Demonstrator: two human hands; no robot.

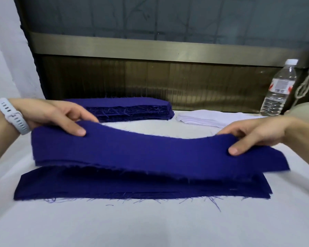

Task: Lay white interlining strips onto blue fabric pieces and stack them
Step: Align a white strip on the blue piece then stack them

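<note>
The white work surface (150, 225) carries 3 piles. The largest is the near stack of blue pieces (114, 188), several layers deep with frayed threads along its front edge, which I take to be the finished pile. Just above it hangs the held blue fabric piece (132, 150). Its long axis runs left to right across the view, parallel to the stack below. Its ends are raised and its middle sags, and it sits slightly right of the stack. A pale fringe shows along its far edge, possibly interlining, though I cannot tell.

At the back, a thick far stack of blue pieces (132, 109) and a pile of white interlining strips (207, 119) lie beside each other. So plenty of work appears left, and this piece is not yet set down.

The left hand (50, 113) pinches the left end, thumb on top. The right hand (253, 132) pinches the right end the same way.
</note>
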